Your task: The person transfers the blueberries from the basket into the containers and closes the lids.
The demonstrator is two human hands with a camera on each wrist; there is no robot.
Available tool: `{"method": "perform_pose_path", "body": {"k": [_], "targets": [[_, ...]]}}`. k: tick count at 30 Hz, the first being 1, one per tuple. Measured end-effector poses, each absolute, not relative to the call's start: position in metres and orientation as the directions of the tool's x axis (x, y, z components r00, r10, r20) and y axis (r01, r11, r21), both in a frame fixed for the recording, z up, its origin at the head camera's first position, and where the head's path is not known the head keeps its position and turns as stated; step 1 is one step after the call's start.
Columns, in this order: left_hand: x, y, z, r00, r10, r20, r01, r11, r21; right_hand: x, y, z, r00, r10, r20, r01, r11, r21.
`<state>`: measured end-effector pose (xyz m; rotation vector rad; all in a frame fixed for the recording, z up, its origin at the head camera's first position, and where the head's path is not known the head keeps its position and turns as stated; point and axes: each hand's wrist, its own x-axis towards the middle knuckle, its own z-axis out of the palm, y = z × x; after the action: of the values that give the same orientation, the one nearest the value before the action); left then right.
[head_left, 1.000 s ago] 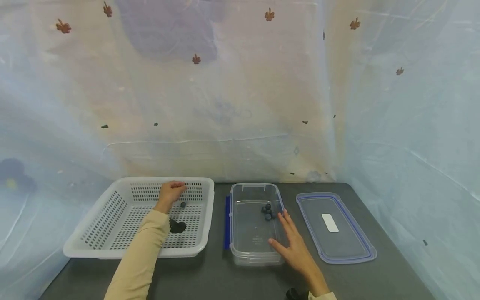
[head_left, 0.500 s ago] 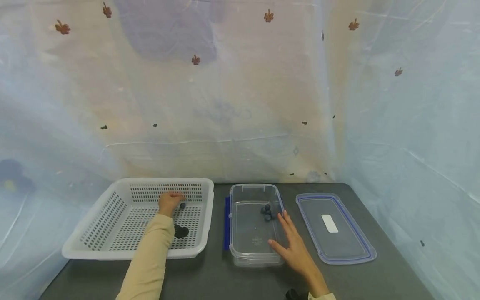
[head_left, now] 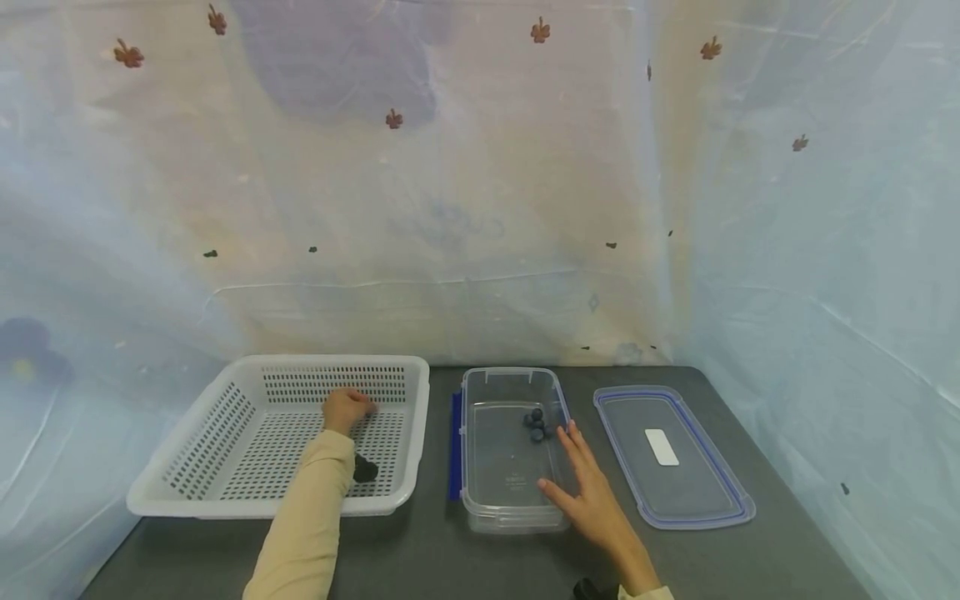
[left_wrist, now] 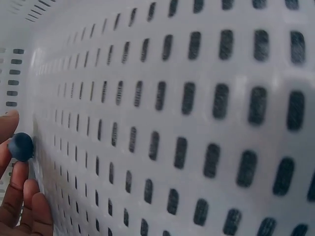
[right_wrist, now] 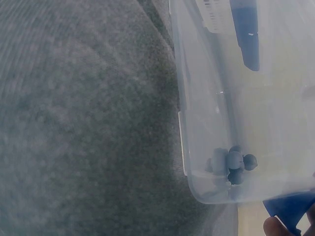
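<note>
My left hand (head_left: 348, 410) is inside the white slotted basket (head_left: 187, 507), low over its floor. In the left wrist view, it pinches one blueberry (left_wrist: 21, 147) between thumb and fingers, close to the basket floor; the head view hides this berry behind the hand. To the right stands a clear plastic container (head_left: 495, 492) with several blueberries (head_left: 537, 425) clustered on its floor by the right wall. My right hand (head_left: 588, 492) has its fingers spread and rests against the container's right side. At the right wrist view's lower edge, fingertips (right_wrist: 275, 227) show beside a blue flap (right_wrist: 290, 209).
A clear lid (head_left: 675, 467) with a blue seal and white label lies on the dark table (head_left: 420, 558) right of the container. A blue flap (head_left: 455, 446) hangs along the container's left side. Patterned plastic sheeting (head_left: 480, 208) encloses the back and sides.
My left hand has come down from the basket's back wall onto the blueberry, and its fingers have taken hold of it. My right hand stays in place at the container.
</note>
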<state>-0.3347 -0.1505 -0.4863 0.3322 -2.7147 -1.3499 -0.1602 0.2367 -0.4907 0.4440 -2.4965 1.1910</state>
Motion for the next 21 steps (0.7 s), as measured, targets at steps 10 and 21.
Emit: {"method": "perform_pose_path", "body": {"k": [10,21], "targets": [[-0.333,-0.15,-0.486,-0.981,-0.193,0.002,-0.124,0.636,0.761,-0.16,0.237,-0.489,-0.897,-0.135,0.421,-0.414,0.591,-0.693],[-0.337,-0.153,-0.473,-0.988,-0.147,-0.039,-0.119,0.589,0.8,-0.159,0.236,-0.49,-0.901,-0.128,0.415,-0.407,0.583,-0.703]]}}
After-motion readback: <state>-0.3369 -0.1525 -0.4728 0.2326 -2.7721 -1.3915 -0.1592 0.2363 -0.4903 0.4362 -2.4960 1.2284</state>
